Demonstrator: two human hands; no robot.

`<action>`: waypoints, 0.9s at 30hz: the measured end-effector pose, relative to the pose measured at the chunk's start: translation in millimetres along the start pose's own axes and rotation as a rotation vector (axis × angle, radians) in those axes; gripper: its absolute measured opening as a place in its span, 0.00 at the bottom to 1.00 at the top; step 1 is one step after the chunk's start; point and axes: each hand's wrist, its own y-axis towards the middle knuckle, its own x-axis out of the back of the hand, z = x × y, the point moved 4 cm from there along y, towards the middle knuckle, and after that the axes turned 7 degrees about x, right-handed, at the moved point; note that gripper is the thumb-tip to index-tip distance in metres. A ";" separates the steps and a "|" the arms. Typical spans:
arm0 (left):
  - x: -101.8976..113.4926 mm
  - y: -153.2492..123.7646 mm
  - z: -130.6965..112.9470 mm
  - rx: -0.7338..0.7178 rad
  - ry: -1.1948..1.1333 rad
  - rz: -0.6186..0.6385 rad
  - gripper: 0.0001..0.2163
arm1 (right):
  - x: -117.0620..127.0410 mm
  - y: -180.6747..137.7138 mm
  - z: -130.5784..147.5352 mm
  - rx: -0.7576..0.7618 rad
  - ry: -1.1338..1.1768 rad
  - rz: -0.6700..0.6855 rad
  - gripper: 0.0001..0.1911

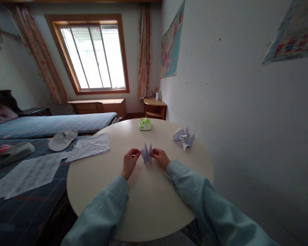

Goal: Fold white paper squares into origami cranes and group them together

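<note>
A folded paper figure (145, 154), pale lilac with pointed upright flaps, is held just above or on the middle of the round table. My left hand (130, 162) pinches its left edge between thumb and fingertips. On the opposite side, my right hand (161, 158) grips the right edge the same way. Whether the figure's bottom touches the tabletop I cannot tell. Further right on the table lie several folded paper pieces (184, 138) of the same pale colour, with pointed tips, grouped close together.
The round cream table (92, 184) stands beside the wall. At its far side is a green and white tissue pack (145, 124). Creased paper sheets (92, 147) overlap its left edge. The bed (41, 181) on the left bears printed sheets (33, 174) and a light cap (62, 140).
</note>
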 end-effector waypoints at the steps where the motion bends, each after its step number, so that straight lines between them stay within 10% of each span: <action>1: -0.4 -1.3 -2.9 -0.016 0.014 -0.004 0.09 | -0.3 -0.2 0.1 0.003 -0.007 0.008 0.08; 8: -4.0 -16.3 -29.6 -0.171 0.107 -0.026 0.04 | 15.5 -17.2 37.6 0.347 -0.193 -0.287 0.23; 12: -8.7 -23.6 -38.2 -0.255 0.136 0.044 0.03 | 9.2 -27.6 65.5 0.637 -0.447 -0.217 0.22; 27: -10.1 -23.1 -34.1 -0.181 0.062 0.039 0.06 | 5.1 -24.4 57.8 0.558 -0.508 -0.243 0.08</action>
